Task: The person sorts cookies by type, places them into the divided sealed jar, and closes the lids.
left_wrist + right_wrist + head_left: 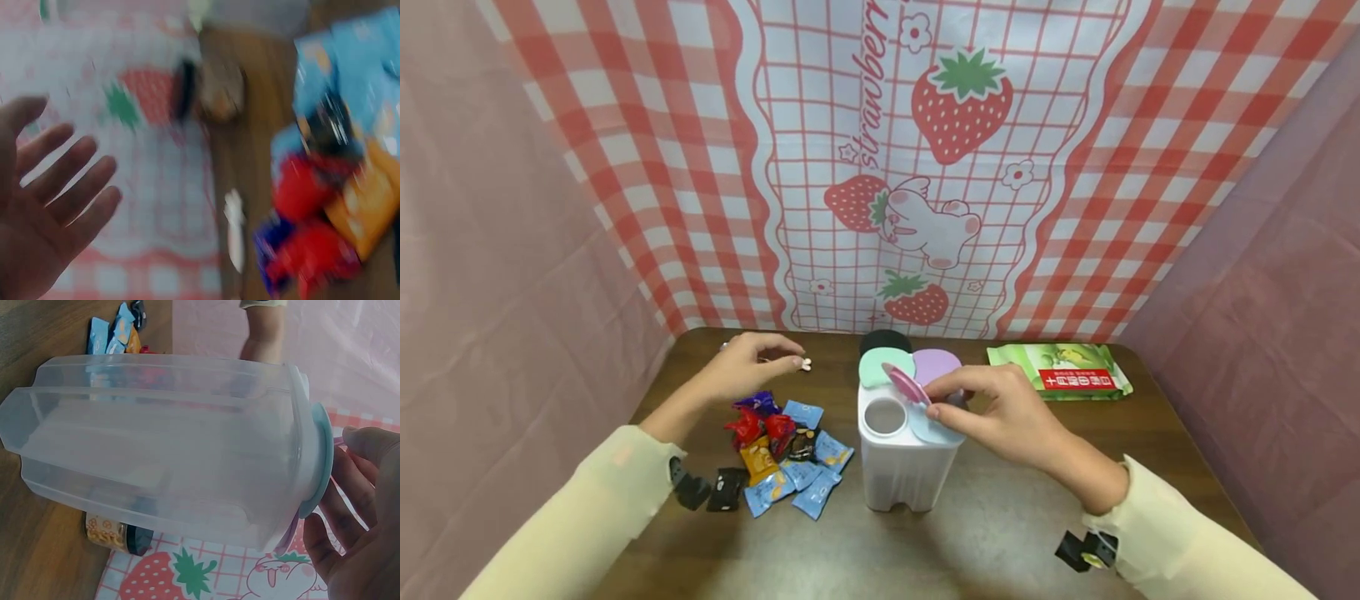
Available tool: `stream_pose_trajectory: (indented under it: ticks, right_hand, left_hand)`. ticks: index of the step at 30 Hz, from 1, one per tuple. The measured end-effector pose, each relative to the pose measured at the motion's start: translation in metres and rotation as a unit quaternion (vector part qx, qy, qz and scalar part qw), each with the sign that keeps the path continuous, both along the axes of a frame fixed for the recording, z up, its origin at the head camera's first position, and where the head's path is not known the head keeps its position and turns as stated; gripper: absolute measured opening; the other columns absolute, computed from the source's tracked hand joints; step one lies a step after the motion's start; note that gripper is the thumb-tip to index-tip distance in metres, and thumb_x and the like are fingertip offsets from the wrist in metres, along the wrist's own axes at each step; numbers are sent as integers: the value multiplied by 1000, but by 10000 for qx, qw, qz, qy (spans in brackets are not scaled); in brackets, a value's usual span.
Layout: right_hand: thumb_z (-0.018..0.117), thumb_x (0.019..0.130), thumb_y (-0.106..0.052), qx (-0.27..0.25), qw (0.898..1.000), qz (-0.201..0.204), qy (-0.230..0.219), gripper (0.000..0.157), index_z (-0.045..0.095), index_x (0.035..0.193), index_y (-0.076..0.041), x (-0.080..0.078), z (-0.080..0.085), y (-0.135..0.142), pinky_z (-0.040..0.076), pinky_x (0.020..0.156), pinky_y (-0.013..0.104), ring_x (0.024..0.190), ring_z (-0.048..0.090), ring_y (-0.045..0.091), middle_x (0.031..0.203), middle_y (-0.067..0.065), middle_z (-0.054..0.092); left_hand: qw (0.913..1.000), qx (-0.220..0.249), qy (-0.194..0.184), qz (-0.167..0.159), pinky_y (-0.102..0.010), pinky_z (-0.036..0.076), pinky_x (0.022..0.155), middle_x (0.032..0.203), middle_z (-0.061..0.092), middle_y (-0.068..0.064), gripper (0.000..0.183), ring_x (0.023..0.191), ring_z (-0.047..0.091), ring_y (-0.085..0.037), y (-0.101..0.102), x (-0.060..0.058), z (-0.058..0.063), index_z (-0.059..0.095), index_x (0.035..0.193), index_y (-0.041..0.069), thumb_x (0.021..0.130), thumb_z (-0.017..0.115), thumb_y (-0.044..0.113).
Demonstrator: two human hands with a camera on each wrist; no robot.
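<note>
A tall translucent storage container (891,483) with a white top stands upright on the table. Its top carries mint, purple and blue flap lids, and a pink flap lid (904,384) is tilted up off a round opening (886,417). My right hand (1011,412) pinches that pink lid between thumb and fingers. My left hand (748,365) hovers at the back left with its fingers loosely bent and nothing in them. Below it lies a slim white pen-like item (235,231), mostly hidden in the head view. Wrapped candies (760,458) lie in a pile between that hand and the container.
Behind the container stands a jar (106,531) with a black lid. A green wipes-like packet (1060,371) lies at the back right. A strawberry-print cloth (895,167) hangs behind the table (1000,533), and pink cloth (520,250) hangs at both sides.
</note>
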State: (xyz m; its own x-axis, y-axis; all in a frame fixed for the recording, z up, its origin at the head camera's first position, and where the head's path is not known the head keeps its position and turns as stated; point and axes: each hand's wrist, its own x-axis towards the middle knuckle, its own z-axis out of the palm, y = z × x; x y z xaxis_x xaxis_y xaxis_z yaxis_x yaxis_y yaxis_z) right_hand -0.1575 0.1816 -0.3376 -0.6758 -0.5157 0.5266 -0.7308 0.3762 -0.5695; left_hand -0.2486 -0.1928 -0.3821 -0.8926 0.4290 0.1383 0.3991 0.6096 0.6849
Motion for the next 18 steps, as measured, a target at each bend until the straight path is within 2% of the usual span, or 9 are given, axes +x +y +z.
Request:
stream_pose_trajectory:
  ticks: [3, 7, 13, 18]
  right_hand:
    - [83, 86, -10, -16, 10000, 1, -14, 19, 80, 103, -19, 0, 1, 0, 58, 64, 26, 79, 69, 4, 93, -11, 78]
    - [83, 86, -10, -56, 10000, -18, -65, 22, 79, 105, -20, 1, 1, 1, 58, 63, 25, 79, 69, 5, 94, -10, 78]
    - [84, 85, -8, -95, 9999, -17, -60, 25, 79, 107, -19, 1, 0, 1, 58, 62, 26, 79, 69, 5, 95, -9, 78]
    - [84, 85, -9, -45, 10000, -41, -26, 26, 79, 109, -19, 0, 1, 1, 58, 64, 28, 78, 69, 5, 94, -10, 77]
  left_hand:
    - [9991, -317, -271, -84, -36, 56, 84, 110, 76, -4, 28, 95, 68, -16, -23, -9, -18, 74, 119, 11, 98, 70, 30]
    - [9976, -607, -315, -77, -45, 56, 91, 112, 75, -11, 35, 101, 69, -24, -40, -17, -41, 72, 121, 3, 96, 72, 28]
    - [9963, -755, -388, 93, -58, 50, 99, 117, 71, -21, 42, 112, 65, -42, -53, -28, -70, 70, 123, 0, 91, 77, 26]
    - [9932, -997, -552, 234, -56, 52, 97, 117, 71, -23, 47, 111, 67, -41, -57, -34, -85, 67, 126, -2, 90, 78, 27]
